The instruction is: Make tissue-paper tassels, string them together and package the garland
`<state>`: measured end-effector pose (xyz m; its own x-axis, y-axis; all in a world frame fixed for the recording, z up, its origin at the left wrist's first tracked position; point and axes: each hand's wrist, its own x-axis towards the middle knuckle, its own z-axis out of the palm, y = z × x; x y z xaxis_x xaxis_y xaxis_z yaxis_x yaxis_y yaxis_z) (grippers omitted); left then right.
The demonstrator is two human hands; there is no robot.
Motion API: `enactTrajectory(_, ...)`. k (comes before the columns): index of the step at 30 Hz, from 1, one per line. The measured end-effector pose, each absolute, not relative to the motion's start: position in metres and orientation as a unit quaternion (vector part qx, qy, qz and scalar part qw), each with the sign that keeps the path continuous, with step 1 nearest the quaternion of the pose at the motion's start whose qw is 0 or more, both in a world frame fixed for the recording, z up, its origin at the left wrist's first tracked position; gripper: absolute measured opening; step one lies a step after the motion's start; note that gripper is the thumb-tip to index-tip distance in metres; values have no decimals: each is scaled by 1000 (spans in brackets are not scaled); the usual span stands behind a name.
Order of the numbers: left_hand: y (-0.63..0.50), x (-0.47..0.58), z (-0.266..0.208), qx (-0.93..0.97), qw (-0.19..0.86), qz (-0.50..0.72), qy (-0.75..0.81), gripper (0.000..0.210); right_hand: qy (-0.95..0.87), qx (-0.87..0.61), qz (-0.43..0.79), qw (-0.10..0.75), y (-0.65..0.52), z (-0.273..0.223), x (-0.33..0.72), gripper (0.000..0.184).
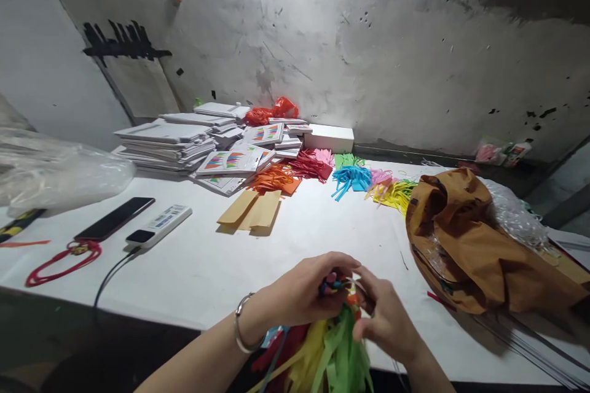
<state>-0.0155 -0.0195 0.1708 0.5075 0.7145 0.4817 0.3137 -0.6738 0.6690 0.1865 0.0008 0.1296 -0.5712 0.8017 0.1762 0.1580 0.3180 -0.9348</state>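
Near the table's front edge, my left hand (318, 285), with a silver bangle on its wrist, is wrapped round the bunched tops of multicoloured tassels. Strips of green (341, 350), yellow (306, 350) and red hang below it. My right hand (387, 313) curls in from the right beside the orange top of a tassel (353, 296), its fingertips close to those of my left hand. A thin pale string (351, 282) shows between the hands. The exact grip of the right fingers is partly hidden.
On the white table (184, 285) lie a phone (115, 219), a white power bank (159, 226), tan paper pieces (251, 210), and orange (274, 179), blue (353, 178) and yellow (394, 194) tassel bundles. Stacked white packs (168, 138) stand behind; a brown bag (465, 239) lies right.
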Motion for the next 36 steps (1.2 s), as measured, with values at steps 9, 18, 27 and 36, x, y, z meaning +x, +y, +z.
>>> enactTrajectory(9, -10, -18, 137, 682, 501, 390, 362, 118, -670, -345, 516, 407, -9, 115, 176, 34)
enactTrajectory(18, -20, -33, 125, 734, 462, 293, 403, 107, -714, -362, 477, 362, -1, 106, 167, 33)
enactTrajectory(27, -3, -34, 135, 705, 490, 379, 346, 127, -690, -404, 468, 377, -1, 116, 154, 24)
enactTrajectory(36, -22, 25, 89, 523, 649, 495, 246, 110, -579, -490, 470, 451, 1, 111, 151, 38)
